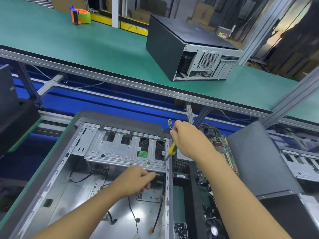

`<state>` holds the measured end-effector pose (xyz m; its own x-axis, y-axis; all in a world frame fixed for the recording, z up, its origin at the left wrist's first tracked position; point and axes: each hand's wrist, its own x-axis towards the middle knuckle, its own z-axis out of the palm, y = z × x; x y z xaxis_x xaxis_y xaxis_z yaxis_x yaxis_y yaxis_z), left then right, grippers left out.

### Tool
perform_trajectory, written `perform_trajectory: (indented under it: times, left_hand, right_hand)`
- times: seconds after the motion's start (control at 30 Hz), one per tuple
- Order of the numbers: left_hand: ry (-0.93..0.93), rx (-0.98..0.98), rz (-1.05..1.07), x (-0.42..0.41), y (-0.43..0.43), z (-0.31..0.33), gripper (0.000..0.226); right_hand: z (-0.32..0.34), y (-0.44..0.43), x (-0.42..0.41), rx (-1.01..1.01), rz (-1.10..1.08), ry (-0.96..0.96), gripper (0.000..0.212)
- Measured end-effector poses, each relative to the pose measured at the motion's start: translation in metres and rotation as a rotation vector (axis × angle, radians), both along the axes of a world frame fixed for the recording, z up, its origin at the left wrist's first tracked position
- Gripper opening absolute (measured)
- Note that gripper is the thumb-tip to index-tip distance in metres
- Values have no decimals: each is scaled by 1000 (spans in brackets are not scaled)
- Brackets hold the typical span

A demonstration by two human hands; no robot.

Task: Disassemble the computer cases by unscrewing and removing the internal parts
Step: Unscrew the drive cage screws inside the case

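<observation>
An open case [72, 200] lies on its side in the lower centre of the frame, its inside facing up. A metal drive cage [112, 149] spans its far end. The right hand [188, 140], right of centre, grips a screwdriver [172, 149] with a yellow and green handle. The tool slants down and to the left, with its tip on a screw [163, 164] at the cage's lower right corner. The left hand [134, 180] reaches in below the cage's near edge with its fingers curled; I cannot tell whether they hold anything. Black cables [160, 204] trail across the case floor. A circuit board [222, 147] lies just right of the case. A second case [172, 42] stands on the green table [86, 49] at upper right, and a tape dispenser [80, 14] sits at upper left.
</observation>
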<state>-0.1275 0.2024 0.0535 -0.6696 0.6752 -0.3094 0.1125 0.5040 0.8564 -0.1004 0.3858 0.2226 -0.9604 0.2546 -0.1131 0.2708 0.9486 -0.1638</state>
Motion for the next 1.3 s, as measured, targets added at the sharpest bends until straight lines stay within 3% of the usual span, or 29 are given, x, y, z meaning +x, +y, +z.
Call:
perform_trajectory:
  times: [0.1, 0.17, 0.23, 0.37, 0.47, 0.53, 0.57, 0.67, 0.73, 0.8, 0.83, 0.9, 1.0, 1.1, 1.17, 1.23, 1.3]
  left_hand:
    - [-729, 14, 284, 1, -6, -15, 53]
    - [-955, 224, 462, -2, -5, -27, 56]
    - [-1044, 453, 625, -4, -1, -33, 62]
    - [-1107, 654, 742, -6, 5, -29, 56]
    - [-1101, 660, 769, -5, 6, -29, 46]
    - [-1087, 660, 784, -5, 8, -28, 41]
    - [-1082, 661, 790, -4, 9, -29, 40]
    - [-1072, 658, 812, -4, 10, -28, 37]
    - [-1066, 651, 823, -4, 11, -28, 34]
    - [-1067, 654, 829, -3, 11, -28, 33]
    - [-1068, 658, 832, -2, 10, -27, 33]
    - [-1069, 664, 827, -2, 10, -28, 32]
    - [-1069, 666, 815, -2, 10, -27, 32]
    - [-1066, 674, 825, -2, 10, -29, 33]
    - [-1065, 668, 824, -3, 11, -29, 34]
    - [-1068, 669, 825, -3, 11, -29, 35]
    - [-1069, 667, 831, -4, 10, -28, 34]
  right_hand:
    - [5, 3, -3, -180, 40, -83, 10]
    - [9, 2, -4, -256, 30, -156, 17]
    - [7, -1, -3, -204, 13, -143, 17]
    - [4, -5, -3, 3, -103, -78, 50]
    - [5, -5, -5, 56, -89, -108, 39]
    - [9, -1, -5, -28, -10, -125, 15]
    - [12, 1, -5, -92, 35, -161, 14]
    - [16, 2, -2, -201, 101, -276, 34]
    - [13, -1, -1, -92, 55, -233, 29]
    - [9, -2, -2, 42, -56, -172, 50]
    - [8, -3, -1, 88, -91, -146, 50]
    - [5, -3, -1, 112, -56, -92, 35]
    - [12, 2, -3, -66, 54, -155, 9]
    - [19, 1, -2, -220, 106, -295, 27]
    - [14, -4, -1, -115, 63, -225, 25]
    - [10, -8, -2, 86, -32, -155, 51]
    - [7, -12, -4, 171, -72, -103, 56]
